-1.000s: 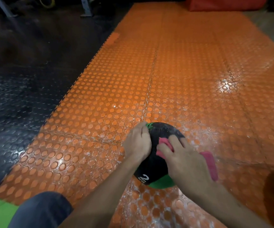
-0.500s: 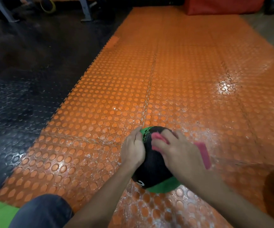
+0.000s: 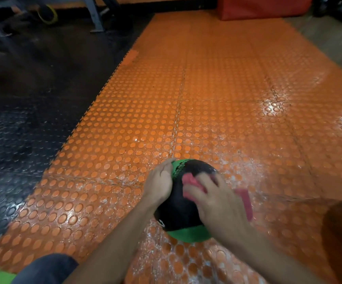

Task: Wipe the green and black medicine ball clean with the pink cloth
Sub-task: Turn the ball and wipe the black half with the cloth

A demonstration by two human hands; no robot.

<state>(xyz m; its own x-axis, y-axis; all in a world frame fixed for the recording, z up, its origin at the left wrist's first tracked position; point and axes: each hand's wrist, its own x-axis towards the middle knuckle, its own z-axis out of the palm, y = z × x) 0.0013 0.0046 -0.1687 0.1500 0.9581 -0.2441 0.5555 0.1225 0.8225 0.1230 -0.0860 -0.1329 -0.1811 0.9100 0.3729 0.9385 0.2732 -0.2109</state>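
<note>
Since a second ago your view has tipped up (the floor itself has not shifted). More of the far end shows now: a yellow ring (image 3: 47, 14) and grey frame legs (image 3: 96, 17) over the black floor (image 3: 22, 119), and further right a red block (image 3: 264, 7). Your knee (image 3: 47, 269) is still at the lower left.

Your left hand (image 3: 159, 181) stays on the ball's left side, its fingers together and curved round it in a steadying grip. The ball (image 3: 177, 210) sits on the orange floor (image 3: 125, 140) low in the middle of the view, between your two hands. It has rolled: the green at its far top, a sliver a second ago, is now a broad patch.

The cloth (image 3: 189, 180) lies on the ball's black top, and one end trails out past the right side of your right hand (image 3: 219, 201). That hand is blurred. Its fingers are spread over the cloth, with a bunch of it pinched between thumb and forefinger.

The white 2 on the ball, plain a second ago, now shows only as a curl at the lower left edge beside your left wrist (not readable by itself).
</note>
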